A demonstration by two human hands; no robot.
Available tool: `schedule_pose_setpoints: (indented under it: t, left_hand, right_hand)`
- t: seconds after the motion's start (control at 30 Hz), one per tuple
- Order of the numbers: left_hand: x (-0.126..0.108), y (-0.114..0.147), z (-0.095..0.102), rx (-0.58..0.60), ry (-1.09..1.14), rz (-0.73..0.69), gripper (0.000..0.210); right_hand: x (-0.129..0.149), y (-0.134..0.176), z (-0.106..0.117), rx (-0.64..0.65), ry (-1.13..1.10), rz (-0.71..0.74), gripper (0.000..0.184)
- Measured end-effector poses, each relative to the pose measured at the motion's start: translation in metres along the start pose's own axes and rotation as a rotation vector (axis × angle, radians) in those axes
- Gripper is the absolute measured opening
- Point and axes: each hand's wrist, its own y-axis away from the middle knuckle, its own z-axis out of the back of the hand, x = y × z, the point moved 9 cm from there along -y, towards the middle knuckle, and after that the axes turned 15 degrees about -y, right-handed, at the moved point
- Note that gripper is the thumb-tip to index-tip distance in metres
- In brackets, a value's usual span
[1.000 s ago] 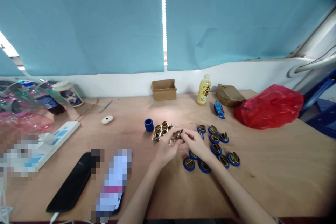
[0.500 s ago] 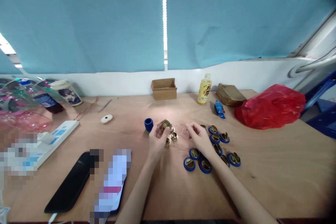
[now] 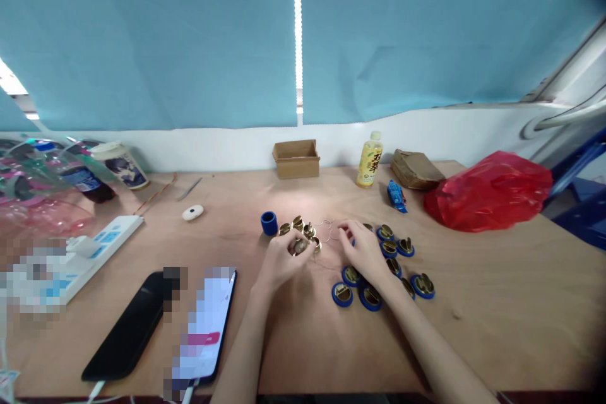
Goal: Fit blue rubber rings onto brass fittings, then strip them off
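My left hand point(image 3: 283, 260) has its thumb and fingers closed on a small round brass-coloured piece point(image 3: 300, 246). Around its fingertips lie several more brass pieces point(image 3: 297, 222) with upright tabs. Just left of them stands a short blue cylinder point(image 3: 269, 223), hollow at the top. My right hand point(image 3: 362, 247) hovers beside a thin pale wire or thread point(image 3: 327, 227), its bent fingers and thumb apart with nothing seen between them. Beside and under the right wrist are several blue-rimmed discs point(image 3: 370, 296) with brass backs, a few of them partly hidden by the hand and forearm.
Along the back stand a small cardboard box point(image 3: 298, 168), a yellow drink bottle point(image 3: 370, 161) and a brown paper package point(image 3: 416, 170). A red plastic bag point(image 3: 490, 192) is at right. Two phones, one a dark phone point(image 3: 130, 328), and a white power strip point(image 3: 101, 252) lie at left.
My left hand has lowered and turned palm down over the brass pieces, uncovering those behind it. My right hand has shifted slightly right, its fingertips away from the thread.
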Motion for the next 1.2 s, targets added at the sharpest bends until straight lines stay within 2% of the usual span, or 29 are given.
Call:
schedule_pose_setpoints:
  t: [0.07, 0.2, 0.27, 0.4, 0.63, 0.73, 0.83, 0.93, 1.0, 1.13, 1.2]
  left_hand:
    - [-0.008, 0.002, -0.007, 0.063, -0.12, -0.071, 0.019]
    - [-0.021, 0.007, -0.024, 0.106, -0.326, -0.191, 0.014]
    - [-0.026, 0.01, -0.032, 0.118, -0.382, -0.233, 0.012]
    - [-0.031, 0.015, -0.045, 0.149, -0.472, -0.275, 0.015]
    - [-0.03, 0.016, -0.05, 0.174, -0.477, -0.292, 0.018]
    - [-0.03, 0.015, -0.048, 0.162, -0.425, -0.269, 0.027]
    - [-0.031, 0.013, -0.038, 0.1, -0.356, -0.22, 0.028]
    - [-0.031, 0.011, -0.025, 0.024, -0.205, -0.151, 0.022]
    - [-0.03, 0.009, -0.021, 0.022, -0.053, -0.099, 0.028]
    - [-0.023, 0.01, -0.034, 0.125, 0.34, 0.038, 0.029]
    - [-0.02, 0.011, -0.041, 0.129, 0.491, 0.087, 0.029]
  right_hand:
    - [0.002, -0.001, 0.004, 0.061, -0.077, -0.031, 0.017]
    - [0.007, 0.005, -0.002, 0.358, -0.304, -0.155, 0.017]
    - [0.012, 0.01, -0.001, 0.447, -0.343, -0.186, 0.014]
    - [0.015, 0.009, 0.01, 0.395, -0.123, -0.122, 0.013]
    - [0.001, 0.025, -0.008, 0.511, 0.105, -0.134, 0.029]
    - [0.004, 0.026, -0.011, 0.519, 0.096, -0.107, 0.032]
    - [0.013, 0.021, -0.011, 0.51, 0.027, -0.067, 0.034]
    - [0.027, 0.009, 0.0, 0.389, -0.059, 0.002, 0.035]
    - [0.036, 0.004, 0.007, 0.307, -0.141, 0.044, 0.035]
    - [0.043, 0.004, 0.004, 0.267, -0.276, 0.059, 0.031]
    - [0.042, 0.006, -0.002, 0.254, -0.308, 0.038, 0.026]
